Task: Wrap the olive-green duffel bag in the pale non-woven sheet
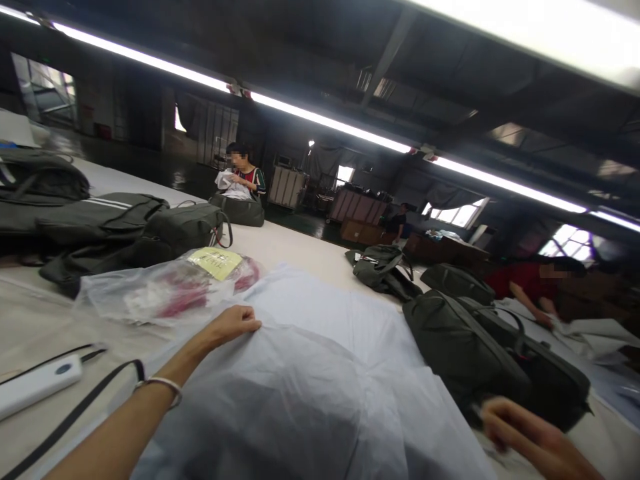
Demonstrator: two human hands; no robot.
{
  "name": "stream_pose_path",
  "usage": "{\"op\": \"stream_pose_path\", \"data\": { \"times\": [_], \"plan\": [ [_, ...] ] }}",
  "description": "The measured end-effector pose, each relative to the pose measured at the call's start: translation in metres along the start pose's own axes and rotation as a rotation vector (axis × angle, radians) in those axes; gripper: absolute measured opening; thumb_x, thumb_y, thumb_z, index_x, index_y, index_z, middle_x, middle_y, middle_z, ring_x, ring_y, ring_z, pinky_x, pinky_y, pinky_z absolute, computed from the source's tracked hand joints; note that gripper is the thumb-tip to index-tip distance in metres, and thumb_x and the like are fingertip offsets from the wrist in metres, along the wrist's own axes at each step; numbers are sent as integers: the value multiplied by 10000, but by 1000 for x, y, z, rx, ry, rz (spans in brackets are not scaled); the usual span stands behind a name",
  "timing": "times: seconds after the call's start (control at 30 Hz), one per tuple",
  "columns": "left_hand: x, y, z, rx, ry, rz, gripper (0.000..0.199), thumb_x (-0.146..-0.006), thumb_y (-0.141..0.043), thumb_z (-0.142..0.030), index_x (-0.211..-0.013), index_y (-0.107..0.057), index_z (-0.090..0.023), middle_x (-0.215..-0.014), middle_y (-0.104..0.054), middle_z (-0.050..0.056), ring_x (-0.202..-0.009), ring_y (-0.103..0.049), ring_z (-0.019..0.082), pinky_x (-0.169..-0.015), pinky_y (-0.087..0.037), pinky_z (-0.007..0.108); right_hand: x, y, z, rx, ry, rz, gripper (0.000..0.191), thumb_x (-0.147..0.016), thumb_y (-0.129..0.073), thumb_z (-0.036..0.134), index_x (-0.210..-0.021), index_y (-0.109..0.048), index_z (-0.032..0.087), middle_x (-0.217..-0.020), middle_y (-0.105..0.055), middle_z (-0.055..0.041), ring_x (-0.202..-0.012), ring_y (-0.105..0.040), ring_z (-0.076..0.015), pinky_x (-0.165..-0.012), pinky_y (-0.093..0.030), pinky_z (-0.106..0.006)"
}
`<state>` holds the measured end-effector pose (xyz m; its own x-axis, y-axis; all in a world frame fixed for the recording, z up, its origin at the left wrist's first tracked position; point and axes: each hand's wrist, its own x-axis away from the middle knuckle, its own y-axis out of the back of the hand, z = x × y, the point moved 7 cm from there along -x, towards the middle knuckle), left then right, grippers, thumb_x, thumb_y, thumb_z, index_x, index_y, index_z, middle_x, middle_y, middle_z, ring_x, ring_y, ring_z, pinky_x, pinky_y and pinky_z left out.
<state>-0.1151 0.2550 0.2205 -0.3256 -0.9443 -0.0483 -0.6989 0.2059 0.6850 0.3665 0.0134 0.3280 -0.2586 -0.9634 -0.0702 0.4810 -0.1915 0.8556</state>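
A large, thin, whitish plastic bag [320, 373] spreads over the table in front of me, with a dark shape showing faintly through its lower part. At its upper left edge, my left hand [235, 325] is closed, pinching the plastic between thumb and fingers. Off to the lower right, my right hand [520, 430] has its fingers curled in and is slightly blurred. It is beside a dark green duffel-like bag [465, 340], and what its fingers hold, if anything, cannot be made out. Behind my left hand lies a clear bag [175, 293] of red and white pieces with a yellow label [216, 263].
Dark green bags [110, 220] crowd the table's left side, and another backpack [383, 267] lies farther back. A white device [40, 385] and a black strap [85, 413] lie at left. One co-worker [245, 173] handles white material across the table; another [530, 293] works at right.
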Motion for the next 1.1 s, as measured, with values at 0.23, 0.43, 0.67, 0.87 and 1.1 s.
{"op": "stream_pose_path", "data": {
  "times": [0.23, 0.43, 0.67, 0.87, 1.1],
  "plan": [
    [2, -6, 5, -4, -4, -39, 323, -689, -481, -529, -616, -422, -220, -610, -456, -41, -656, -461, 175, -598, -282, 287, -68, -153, 258, -338, 332, 901, 337, -698, -743, 480, -783, -655, 167, -689, -632, 10, -648, -580, -112, -632, -473, -239],
    [4, -6, 6, -8, 20, -57, 245, -709, -482, -452, -635, -455, -220, -633, -525, -25, -661, -501, 185, -585, -281, 288, -123, -249, 292, 152, 309, 1174, 330, -589, -810, 434, -710, -642, 178, -631, -617, 42, -600, -530, -90, -566, -411, -210],
    [7, -7, 8, 9, 12, -50, 196, -722, -512, -397, -645, -497, -217, -673, -606, -15, -694, -544, 194, -621, -300, 292, -133, -283, 300, 559, 338, 1253, 442, -503, -832, 548, -711, -667, 194, -690, -652, 19, -711, -595, -160, -625, -449, -257],
    [5, -8, 12, 31, -1, -40, 188, -724, -543, -406, -700, -531, -220, -696, -621, -31, -704, -561, 190, -626, -308, 289, -158, -277, 298, 688, 500, 988, 969, -394, -845, 639, -1235, -573, 242, -1149, -651, -84, -1046, -604, -321, -829, -486, -387],
    [3, -7, 17, 100, 1, -37, 214, -701, -576, -427, -714, -520, -221, -702, -602, -43, -715, -559, 189, -640, -331, 285, -170, -279, 240, -40, 292, 1107, 1023, -658, -708, 673, -1484, -280, 245, -1517, -366, -129, -1355, -403, -281, -1063, -398, -388]
  ]
}}
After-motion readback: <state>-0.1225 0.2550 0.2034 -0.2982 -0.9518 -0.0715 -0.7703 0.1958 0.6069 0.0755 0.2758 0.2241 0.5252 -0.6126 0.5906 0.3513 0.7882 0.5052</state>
